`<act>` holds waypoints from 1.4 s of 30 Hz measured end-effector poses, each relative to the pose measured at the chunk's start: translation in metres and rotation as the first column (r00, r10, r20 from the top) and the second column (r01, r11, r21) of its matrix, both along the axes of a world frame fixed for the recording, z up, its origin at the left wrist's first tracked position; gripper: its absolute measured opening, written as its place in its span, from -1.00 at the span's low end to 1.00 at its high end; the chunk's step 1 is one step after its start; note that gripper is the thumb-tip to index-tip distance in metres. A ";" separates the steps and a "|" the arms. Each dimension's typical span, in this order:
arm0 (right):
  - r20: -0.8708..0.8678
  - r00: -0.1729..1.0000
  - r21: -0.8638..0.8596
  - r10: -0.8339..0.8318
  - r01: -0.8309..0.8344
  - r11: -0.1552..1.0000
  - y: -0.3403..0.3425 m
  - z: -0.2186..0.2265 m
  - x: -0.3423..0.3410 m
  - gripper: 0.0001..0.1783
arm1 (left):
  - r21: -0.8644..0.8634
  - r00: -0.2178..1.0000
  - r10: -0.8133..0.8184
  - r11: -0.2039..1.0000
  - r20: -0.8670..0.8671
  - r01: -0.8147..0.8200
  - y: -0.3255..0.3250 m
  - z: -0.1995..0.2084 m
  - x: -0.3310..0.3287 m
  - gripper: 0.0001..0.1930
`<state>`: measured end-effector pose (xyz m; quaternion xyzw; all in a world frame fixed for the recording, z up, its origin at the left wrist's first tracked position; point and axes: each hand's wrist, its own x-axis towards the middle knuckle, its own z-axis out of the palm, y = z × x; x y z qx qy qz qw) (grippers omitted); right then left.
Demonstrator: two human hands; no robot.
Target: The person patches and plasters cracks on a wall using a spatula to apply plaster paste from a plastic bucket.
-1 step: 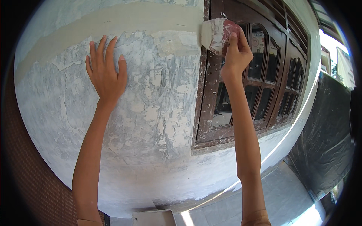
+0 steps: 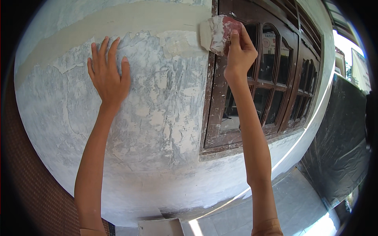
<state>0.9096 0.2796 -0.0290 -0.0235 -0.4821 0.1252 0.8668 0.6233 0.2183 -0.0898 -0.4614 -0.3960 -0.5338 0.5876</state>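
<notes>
My right hand (image 2: 241, 59) grips a wide putty scraper (image 2: 219, 34) by its reddish part, thumb toward me. Pale filler is smeared over the tool. Its left edge reaches past the window frame, over the end of a smooth beige filler band (image 2: 130, 19); whether it touches the wall I cannot tell. To the left, my left hand (image 2: 109, 78) has its fingers spread against the patchy grey-white wall (image 2: 165, 114), fingertips just under that band. A lighter filler patch (image 2: 181, 43) lies between the two hands.
A dark brown wooden window (image 2: 260, 88) with glass panes stands to the right, spattered with white. Below is a pale open container (image 2: 161, 227) on the grey tiled floor (image 2: 236, 216). Black sheeting (image 2: 336, 145) hangs at far right; a brown woven surface (image 2: 39, 177) runs along the left.
My right hand has moved a little left and slightly up, bringing the scraper from the window frame over the wall's edge. My left hand has shifted very slightly left in view.
</notes>
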 end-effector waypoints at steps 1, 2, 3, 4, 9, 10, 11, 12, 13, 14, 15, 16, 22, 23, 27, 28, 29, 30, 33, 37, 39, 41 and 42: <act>0.059 0.996 -0.009 -0.062 0.063 0.998 -0.001 0.001 -0.012 -0.62 | -0.001 1.000 -0.002 1.000 -0.001 0.002 0.000 0.001 -0.002 -0.49; 0.105 0.992 0.004 -0.063 0.063 0.998 -0.005 0.000 -0.017 -0.60 | 0.014 1.000 0.007 1.000 -0.001 -0.007 0.000 0.001 -0.005 -0.49; 0.094 0.987 0.000 -0.130 0.131 0.991 -0.003 0.000 -0.013 -0.61 | 0.030 1.000 0.016 0.999 -0.001 -0.016 0.001 0.001 -0.006 -0.49; 0.086 0.978 -0.003 -0.191 0.192 0.981 0.004 0.000 -0.009 -0.61 | 0.029 1.000 0.019 0.999 0.000 -0.019 0.002 0.001 -0.007 -0.49; -0.094 0.996 -0.044 0.004 -0.008 0.999 0.001 -0.005 0.031 -0.63 | 0.023 0.999 0.036 0.999 -0.006 -0.036 0.001 0.000 -0.004 -0.49; -0.100 0.994 -0.035 0.034 -0.037 0.999 -0.003 -0.008 0.029 -0.63 | 0.022 0.999 0.033 0.999 -0.008 -0.033 0.002 0.000 -0.004 -0.49; -0.054 0.998 -0.016 0.022 -0.023 1.000 -0.003 -0.010 0.022 -0.62 | 0.030 0.999 0.028 0.999 -0.015 -0.028 0.003 0.001 -0.003 -0.49; -0.009 1.000 0.003 0.010 -0.010 1.000 -0.002 -0.012 0.009 -0.62 | 0.038 0.999 0.023 0.999 -0.022 -0.023 0.003 0.001 -0.002 -0.49; 0.029 0.999 -0.009 -0.016 0.016 1.000 0.002 -0.017 -0.009 -0.60 | 0.031 1.000 0.021 0.999 -0.023 -0.020 0.005 0.000 -0.005 -0.49; 0.120 0.988 0.045 -0.097 0.092 0.995 0.000 -0.022 -0.021 -0.58 | 0.039 1.000 0.016 0.999 -0.015 -0.015 0.003 0.000 -0.007 -0.49; 0.124 0.985 0.027 -0.117 0.115 0.993 -0.001 -0.026 -0.026 -0.58 | 0.046 1.000 0.010 0.999 -0.007 -0.010 0.002 0.000 -0.009 -0.49; 0.119 0.982 0.012 -0.148 0.147 0.989 -0.004 -0.028 -0.024 -0.59 | 0.048 1.000 0.001 0.999 -0.014 0.000 0.002 0.001 -0.005 -0.49; -0.114 0.991 -0.095 0.072 -0.083 0.992 -0.005 -0.029 0.026 -0.58 | 0.034 1.000 0.016 0.999 -0.012 -0.016 0.002 -0.002 -0.005 -0.49; -0.114 0.991 -0.096 0.070 -0.081 0.992 -0.005 -0.028 0.022 -0.58 | 0.030 1.000 0.013 0.999 -0.017 -0.013 0.002 -0.002 -0.004 -0.49; 0.043 0.999 -0.016 -0.033 0.034 0.999 -0.006 -0.022 -0.032 -0.62 | 0.035 1.000 -0.006 0.999 -0.018 0.006 0.003 0.000 -0.007 -0.49; 0.091 0.991 -0.025 -0.103 0.106 0.994 -0.009 -0.021 -0.042 -0.62 | 0.034 1.000 -0.006 0.999 -0.019 0.007 0.003 0.000 -0.009 -0.49; 0.089 0.991 -0.025 -0.104 0.106 0.994 -0.009 -0.021 -0.040 -0.62 | 0.040 1.000 -0.004 0.999 -0.017 0.004 0.003 0.000 -0.010 -0.49; 0.058 0.989 -0.056 -0.137 0.140 0.989 -0.008 -0.021 -0.035 -0.61 | 0.046 1.000 -0.001 0.999 -0.015 0.002 0.004 0.000 -0.010 -0.50; -0.066 0.994 -0.080 -0.089 0.083 0.993 0.005 -0.023 0.000 -0.62 | 0.027 1.000 0.009 1.000 -0.010 -0.009 0.001 -0.001 -0.007 -0.50; -0.146 0.987 -0.047 0.072 -0.079 0.996 -0.012 -0.022 0.009 -0.62 | -0.013 1.000 0.009 1.000 -0.016 -0.009 0.002 -0.002 0.000 -0.49; -0.059 0.998 -0.034 0.019 -0.021 0.999 -0.012 -0.019 -0.022 -0.62 | -0.017 1.000 0.016 1.000 -0.026 -0.017 0.001 -0.001 -0.002 -0.48; 0.068 0.997 -0.039 -0.041 0.043 0.998 -0.018 -0.018 -0.055 -0.61 | -0.023 0.999 0.019 1.000 -0.037 -0.020 0.001 0.000 -0.003 -0.48; 0.107 0.993 -0.065 -0.043 0.050 0.997 -0.022 -0.018 -0.067 -0.60 | -0.006 0.999 0.016 1.000 -0.043 -0.016 0.001 0.002 -0.004 -0.48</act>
